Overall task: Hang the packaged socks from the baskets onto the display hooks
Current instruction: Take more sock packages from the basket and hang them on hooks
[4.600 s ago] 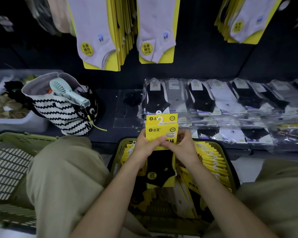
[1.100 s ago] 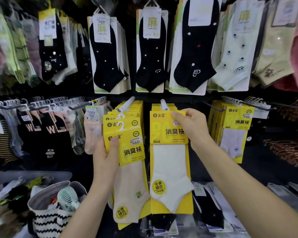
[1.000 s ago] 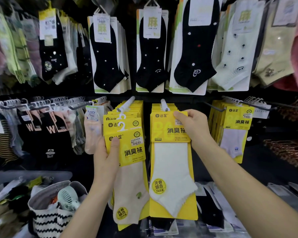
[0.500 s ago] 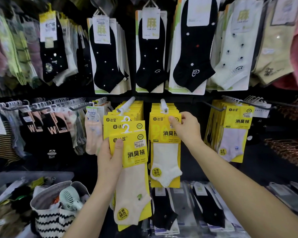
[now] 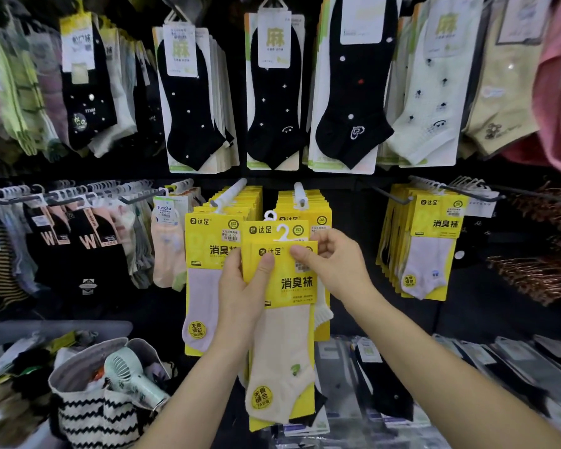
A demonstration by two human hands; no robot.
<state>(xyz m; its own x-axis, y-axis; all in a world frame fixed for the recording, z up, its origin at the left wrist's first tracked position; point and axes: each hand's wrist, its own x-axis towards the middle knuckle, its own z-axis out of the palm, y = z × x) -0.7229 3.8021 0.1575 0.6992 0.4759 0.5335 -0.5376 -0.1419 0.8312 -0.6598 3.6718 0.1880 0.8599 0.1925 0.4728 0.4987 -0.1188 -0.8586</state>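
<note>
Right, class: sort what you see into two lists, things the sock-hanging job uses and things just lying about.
Job in hand:
left hand
right hand
held yellow sock packs
white display hooks
packs already hung

Lying about:
striped bag
handheld fan
grey tub

Dim shop light, blurred warped edges

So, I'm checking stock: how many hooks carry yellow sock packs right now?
3. The left stack hangs partly behind the left hand, the middle stack behind the held packs, and the right stack apart at far right. Others may be hidden.
</note>
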